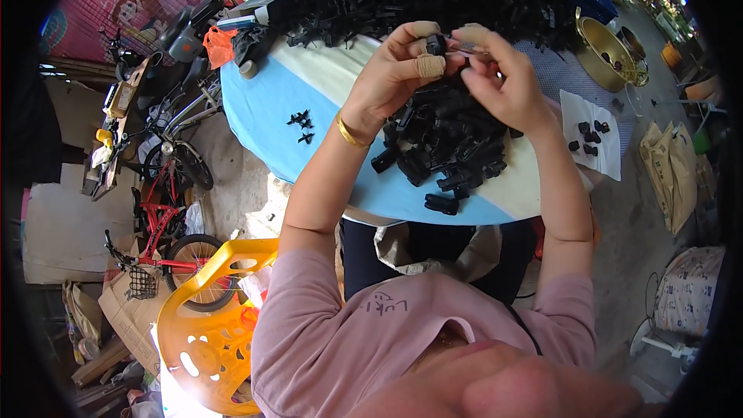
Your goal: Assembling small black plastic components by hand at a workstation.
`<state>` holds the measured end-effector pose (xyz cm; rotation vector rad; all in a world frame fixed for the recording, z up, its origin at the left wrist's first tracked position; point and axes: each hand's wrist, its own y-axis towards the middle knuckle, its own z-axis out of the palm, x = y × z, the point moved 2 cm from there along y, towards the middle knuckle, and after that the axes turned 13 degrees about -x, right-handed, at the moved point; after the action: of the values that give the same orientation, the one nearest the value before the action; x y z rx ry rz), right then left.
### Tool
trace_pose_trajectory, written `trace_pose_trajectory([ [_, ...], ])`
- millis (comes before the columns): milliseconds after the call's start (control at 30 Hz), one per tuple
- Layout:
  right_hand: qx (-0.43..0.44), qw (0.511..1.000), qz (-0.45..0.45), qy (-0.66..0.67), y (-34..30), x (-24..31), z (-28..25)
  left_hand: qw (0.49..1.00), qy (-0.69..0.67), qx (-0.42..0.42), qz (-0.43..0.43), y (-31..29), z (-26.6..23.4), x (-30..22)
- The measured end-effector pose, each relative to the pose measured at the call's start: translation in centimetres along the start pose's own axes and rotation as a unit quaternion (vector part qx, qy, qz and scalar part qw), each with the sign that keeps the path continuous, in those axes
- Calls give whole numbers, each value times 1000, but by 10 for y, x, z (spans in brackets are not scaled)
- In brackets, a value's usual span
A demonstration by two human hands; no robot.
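Blue-and-cream table, left hand pinching black part, right hand half-curled, grip unclear

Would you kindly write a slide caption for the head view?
Left hand holding a small black part, right hand close by, above loose black pieces on a blue-and-cream table.

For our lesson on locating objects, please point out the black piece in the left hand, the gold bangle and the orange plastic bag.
Black piece (436, 45), head view: on its visible middle.
Gold bangle (350, 131), head view: on the band's outer surface.
Orange plastic bag (220, 46), head view: on its crumpled side.
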<state>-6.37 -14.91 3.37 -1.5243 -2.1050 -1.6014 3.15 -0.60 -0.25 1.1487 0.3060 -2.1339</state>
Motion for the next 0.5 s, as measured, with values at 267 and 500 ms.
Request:
trace_pose_trajectory([
  [267,-19,981,126,147,-5,-7,9,968,147,-68,192,-7,23,-1],
  [500,2,985,130,113,-5,-2,6,940,221,-86,244,-10,23,-1],
])
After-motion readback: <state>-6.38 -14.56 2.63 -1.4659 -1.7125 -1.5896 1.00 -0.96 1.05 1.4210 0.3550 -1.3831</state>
